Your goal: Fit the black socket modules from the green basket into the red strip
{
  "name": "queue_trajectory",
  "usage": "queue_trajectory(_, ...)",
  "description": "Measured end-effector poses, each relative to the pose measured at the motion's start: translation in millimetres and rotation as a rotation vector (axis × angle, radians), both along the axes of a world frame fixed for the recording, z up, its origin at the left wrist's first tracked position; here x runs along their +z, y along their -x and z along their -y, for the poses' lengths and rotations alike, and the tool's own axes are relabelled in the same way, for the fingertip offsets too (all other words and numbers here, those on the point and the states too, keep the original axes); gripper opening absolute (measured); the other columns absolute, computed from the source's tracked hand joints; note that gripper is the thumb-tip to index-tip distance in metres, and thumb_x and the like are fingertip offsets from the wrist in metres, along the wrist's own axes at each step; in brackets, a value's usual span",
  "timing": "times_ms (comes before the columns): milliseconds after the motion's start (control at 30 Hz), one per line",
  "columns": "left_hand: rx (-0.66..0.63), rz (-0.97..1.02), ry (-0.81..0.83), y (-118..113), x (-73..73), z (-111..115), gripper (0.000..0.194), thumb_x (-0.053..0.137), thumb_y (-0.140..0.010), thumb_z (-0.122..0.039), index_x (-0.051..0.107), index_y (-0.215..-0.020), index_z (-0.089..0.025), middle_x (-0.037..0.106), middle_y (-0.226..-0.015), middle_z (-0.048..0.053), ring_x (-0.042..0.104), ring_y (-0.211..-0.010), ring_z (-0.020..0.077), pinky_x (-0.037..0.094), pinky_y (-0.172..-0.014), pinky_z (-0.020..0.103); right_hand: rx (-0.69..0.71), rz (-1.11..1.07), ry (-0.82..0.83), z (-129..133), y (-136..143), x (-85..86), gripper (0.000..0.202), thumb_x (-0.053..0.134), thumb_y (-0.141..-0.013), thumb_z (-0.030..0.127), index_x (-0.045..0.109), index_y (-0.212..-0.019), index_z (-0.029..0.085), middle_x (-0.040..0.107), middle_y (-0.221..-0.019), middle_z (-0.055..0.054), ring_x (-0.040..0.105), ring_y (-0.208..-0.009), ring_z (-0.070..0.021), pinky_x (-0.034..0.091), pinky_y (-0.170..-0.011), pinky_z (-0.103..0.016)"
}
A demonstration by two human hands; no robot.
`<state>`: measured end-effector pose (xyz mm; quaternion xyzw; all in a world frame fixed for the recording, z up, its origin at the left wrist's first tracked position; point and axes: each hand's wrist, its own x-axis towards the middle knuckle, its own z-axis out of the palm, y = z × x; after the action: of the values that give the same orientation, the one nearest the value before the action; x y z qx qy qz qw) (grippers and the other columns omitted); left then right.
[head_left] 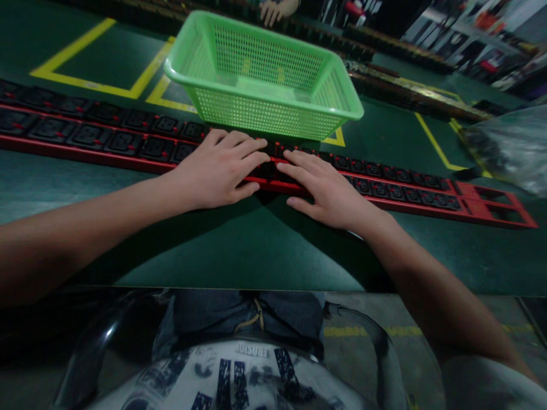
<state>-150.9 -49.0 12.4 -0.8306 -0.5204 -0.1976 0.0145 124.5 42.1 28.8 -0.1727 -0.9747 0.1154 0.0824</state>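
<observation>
Two long red rails lie side by side across the green table, fitted with rows of black sockets. My left hand rests palm down over the middle of the rails, fingers stretched out. Close to its right, my right hand also lies flat on the sockets with its fingers spread. A small gap separates the two hands. Neither grips anything that I can see; the sockets under the palms are hidden. Just beyond my hands stands a green plastic basket with perforated walls, and nothing shows inside it.
Yellow tape marks outline areas on the green table. A clear plastic bag lies at the right. Across the table another person's hand shows near dark strips. The table's near edge runs just in front of my lap.
</observation>
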Motion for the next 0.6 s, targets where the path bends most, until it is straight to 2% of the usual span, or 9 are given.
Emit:
queue_trajectory(267,-0.003,-0.011,-0.019,-0.5,-1.5,0.6,0.053,0.062,-0.099,-0.040,0.067,-0.151,-0.030,0.064,-0.161,0.013,0.056,-0.146,0.0447,0.045,-0.118,0.069,0.002,-0.012,0.004,0.3,0.6,0.4,0.073,0.067,-0.100,0.034,0.048,-0.170,0.029,0.044,-0.178,-0.014,0.040,-0.164,-0.0427,0.033,-0.131,-0.075)
queue_trajectory(433,0.001,-0.004,0.000,0.1,-0.7,0.2,0.054,0.068,-0.097,-0.041,0.068,-0.150,-0.031,0.061,-0.164,0.013,0.057,-0.147,0.0477,0.044,-0.119,0.071,0.003,-0.001,0.002,0.6,0.9,1.2,0.070,0.065,-0.101,0.034,0.049,-0.169,0.025,0.042,-0.179,-0.015,0.039,-0.165,-0.0415,0.033,-0.132,-0.072)
queue_trajectory(600,0.007,-0.010,-0.001,-0.3,-1.7,0.4,0.054,0.070,-0.097,-0.040,0.068,-0.150,-0.030,0.060,-0.165,0.014,0.056,-0.148,0.0473,0.044,-0.120,0.070,-0.003,-0.004,0.008,0.7,0.7,1.5,0.070,0.066,-0.102,0.036,0.049,-0.169,0.027,0.043,-0.179,-0.015,0.039,-0.165,-0.0409,0.033,-0.132,-0.073)
